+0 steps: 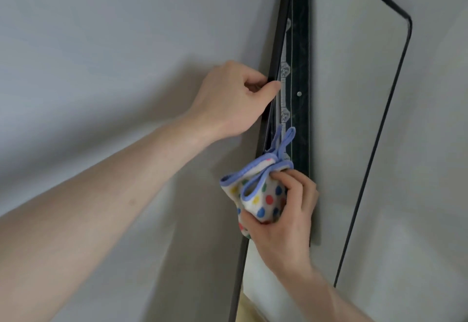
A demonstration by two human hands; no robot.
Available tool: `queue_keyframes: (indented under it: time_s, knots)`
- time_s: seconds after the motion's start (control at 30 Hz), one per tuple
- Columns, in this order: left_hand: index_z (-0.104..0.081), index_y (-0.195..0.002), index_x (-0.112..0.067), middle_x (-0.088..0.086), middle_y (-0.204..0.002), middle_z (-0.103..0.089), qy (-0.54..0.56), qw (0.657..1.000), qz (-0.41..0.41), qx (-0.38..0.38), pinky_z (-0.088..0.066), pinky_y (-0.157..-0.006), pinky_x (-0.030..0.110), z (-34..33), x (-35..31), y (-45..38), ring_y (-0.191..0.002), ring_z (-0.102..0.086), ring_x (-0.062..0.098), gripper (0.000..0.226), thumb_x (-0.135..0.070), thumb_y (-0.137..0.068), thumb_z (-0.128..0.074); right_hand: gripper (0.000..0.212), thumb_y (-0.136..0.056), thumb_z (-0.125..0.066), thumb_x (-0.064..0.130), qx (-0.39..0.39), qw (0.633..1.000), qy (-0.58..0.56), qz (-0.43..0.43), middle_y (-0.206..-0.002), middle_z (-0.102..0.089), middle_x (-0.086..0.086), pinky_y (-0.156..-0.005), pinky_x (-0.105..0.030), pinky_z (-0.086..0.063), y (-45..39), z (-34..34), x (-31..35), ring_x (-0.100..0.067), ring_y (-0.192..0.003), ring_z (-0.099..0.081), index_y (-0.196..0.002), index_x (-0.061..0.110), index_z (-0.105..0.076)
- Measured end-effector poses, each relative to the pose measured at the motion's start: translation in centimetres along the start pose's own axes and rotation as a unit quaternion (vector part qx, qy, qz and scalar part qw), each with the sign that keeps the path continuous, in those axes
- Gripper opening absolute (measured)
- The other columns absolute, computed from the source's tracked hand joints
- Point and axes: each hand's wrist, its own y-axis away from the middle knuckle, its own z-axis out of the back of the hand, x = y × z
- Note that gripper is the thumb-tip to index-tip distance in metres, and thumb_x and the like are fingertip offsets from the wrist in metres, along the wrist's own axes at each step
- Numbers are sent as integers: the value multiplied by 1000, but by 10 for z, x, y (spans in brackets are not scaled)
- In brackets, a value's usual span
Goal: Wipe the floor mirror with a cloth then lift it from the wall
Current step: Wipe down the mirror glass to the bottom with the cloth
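Note:
A tall floor mirror (354,119) with a thin black frame leans against the pale wall, seen from steeply to one side. My left hand (235,99) grips the mirror's left frame edge, thumb on the front and fingers curled behind it. My right hand (286,210) holds a bunched white cloth (260,195) with coloured dots and blue trim, pressed against the lower left part of the glass near the frame. A blue loop of the cloth sticks upward. The glass reflects a dark strip and the grey wall.
A plain grey wall (101,43) fills the left side, with my arm's shadow on it. The mirror's right frame edge (374,144) runs down the right. A yellowish patch (249,309) shows at the bottom of the glass.

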Motion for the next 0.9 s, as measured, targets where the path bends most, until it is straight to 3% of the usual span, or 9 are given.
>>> queue_keyframes:
  time_s: [0.17,0.27,0.37,0.57,0.73,0.9]
  knots:
    - [-75,-80,-6,13,-69,-72,37,999,-1,-21,-62,-70,43,-17,18,21,-74,-70,34,45,-46,-95,-61,90,-59,-88,35,24,996,31,79,-145,-29,28,-98,-41,-52,62,-5,-33,-20,-130,-43,-137,33,-45]
    - [-78,-84,-8,6,-72,-76,42,999,-3,-23,-63,-73,41,-30,29,46,-72,-74,22,41,-44,-96,-63,89,-63,-83,48,23,992,39,117,-148,-31,25,-105,-33,-47,77,-3,-46,-19,-133,-44,-142,32,-46]
    - [-78,-86,-7,4,-75,-78,49,998,-5,-26,-64,-76,38,-41,35,66,-71,-75,11,40,-43,-97,-64,88,-64,-81,46,17,990,36,138,-147,-37,21,-109,-24,-42,67,1,-47,-18,-135,-44,-144,27,-50]
    - [-72,-87,5,22,-87,-74,72,997,-13,-21,-65,-70,43,-52,42,92,-75,-76,23,43,-37,-95,-68,76,-69,-79,42,-17,989,13,147,-139,-42,16,-104,-34,-48,48,-3,-40,-15,-131,-42,-139,28,-52]
    - [-77,-97,2,13,-89,-78,100,994,-19,-31,-65,-71,38,-67,53,115,-73,-76,16,36,-33,-93,-70,76,-68,-78,41,-26,988,21,152,-138,-43,12,-103,-31,-47,84,-14,-54,-15,-129,-42,-138,27,-51]
    - [-69,-97,12,30,-88,-67,83,992,-53,-76,-64,-66,48,-86,66,131,-71,-76,25,47,-34,-91,-66,75,-68,-79,39,-22,983,39,180,-138,-45,7,-106,-32,-45,135,-21,-75,-18,-129,-45,-137,20,-55]
